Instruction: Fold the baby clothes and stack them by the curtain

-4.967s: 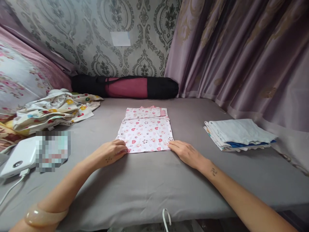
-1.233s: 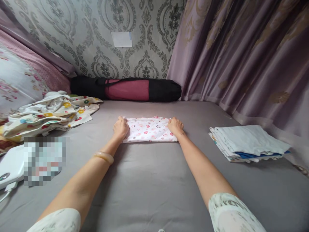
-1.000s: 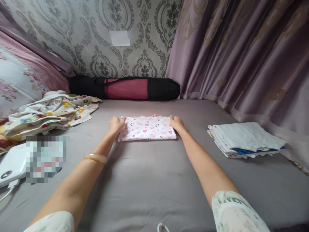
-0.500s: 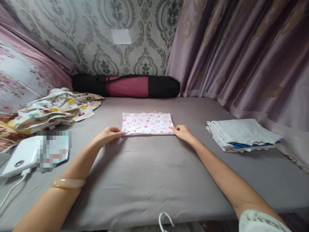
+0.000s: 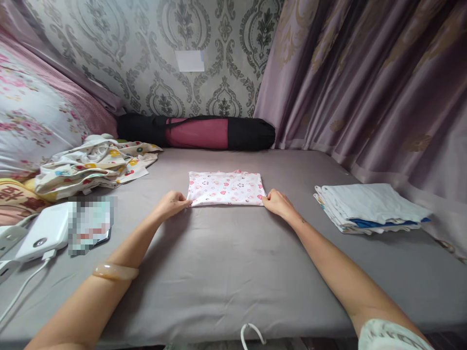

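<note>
In the head view a white garment [image 5: 226,188] with a pink heart and flower print lies folded into a flat rectangle on the grey bed sheet [image 5: 219,262]. My left hand [image 5: 174,204] pinches its near left corner between thumb and fingers. At the near right corner my right hand [image 5: 279,201] has a like pinch. A bit of pink trim shows along the far edge. What kind of garment it is, the folds hide.
To the right lies a stack of folded clothes [image 5: 372,206]. Rumpled printed clothes [image 5: 98,163], a white power bank [image 5: 47,231] with a cable and a blurred phone [image 5: 91,226] are on the left. A black and red long bag [image 5: 197,132] lies along the wall. A white hanger hook [image 5: 251,333] shows at the near edge.
The view has shifted slightly, so everything appears a little further right and lower. Both hands keep their pinch on the garment's near corners, and its folded shape looks the same.
</note>
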Demonstrator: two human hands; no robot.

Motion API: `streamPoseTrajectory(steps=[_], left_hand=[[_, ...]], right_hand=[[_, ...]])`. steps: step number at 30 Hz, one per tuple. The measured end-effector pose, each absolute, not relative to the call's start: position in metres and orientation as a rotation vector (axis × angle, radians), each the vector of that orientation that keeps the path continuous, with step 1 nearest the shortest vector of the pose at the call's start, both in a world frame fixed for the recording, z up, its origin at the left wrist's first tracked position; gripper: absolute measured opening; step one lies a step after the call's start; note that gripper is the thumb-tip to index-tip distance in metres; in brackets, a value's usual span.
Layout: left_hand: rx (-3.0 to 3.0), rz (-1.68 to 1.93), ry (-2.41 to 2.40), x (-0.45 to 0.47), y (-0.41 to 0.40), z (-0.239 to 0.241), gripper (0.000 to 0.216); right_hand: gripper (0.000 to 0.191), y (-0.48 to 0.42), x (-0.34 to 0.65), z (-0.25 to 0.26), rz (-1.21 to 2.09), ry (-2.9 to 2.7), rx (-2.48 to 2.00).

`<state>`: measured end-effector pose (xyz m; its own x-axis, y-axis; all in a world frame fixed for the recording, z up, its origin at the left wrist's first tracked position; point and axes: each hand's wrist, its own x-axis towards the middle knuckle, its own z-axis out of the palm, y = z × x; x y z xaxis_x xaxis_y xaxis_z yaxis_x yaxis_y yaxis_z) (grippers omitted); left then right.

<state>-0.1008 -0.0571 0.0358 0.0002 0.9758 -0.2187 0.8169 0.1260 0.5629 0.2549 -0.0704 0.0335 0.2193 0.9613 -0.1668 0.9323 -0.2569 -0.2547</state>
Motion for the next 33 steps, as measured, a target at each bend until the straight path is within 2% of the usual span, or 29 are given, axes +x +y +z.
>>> streamPoseTrajectory(steps=[3,5,9,12,17,33], left_hand=[[1.923,0.377,1.945,-0.099,-0.05,0.035,0.027],[2.061,0.479,2.005,-0.09,-0.042,0.034,0.028],[2.33,0.584,1.88,-0.048,-0.026,0.033,0.034],[2.52,0.495,1.722,-0.009,-0.018,0.027,0.041],[2.454,0.316,1.846,0.023,-0.011,0.013,0.054],[2.477,0.285,1.826,0.017,0.001,-0.012,0.056]], right_hand=[[0.036,-0.071,0.249,0.046,0.403,-1.872,-2.419],[0.037,-0.068,0.238,0.053,0.254,-1.871,-2.389],[0.042,-0.051,0.198,0.053,0.025,-2.045,-2.033],[0.051,-0.036,0.166,0.041,0.056,-2.245,-1.827],[0.057,-0.023,0.145,0.022,0.155,-2.33,-1.795],[0.057,-0.015,0.154,0.006,0.208,-2.333,-1.864]])
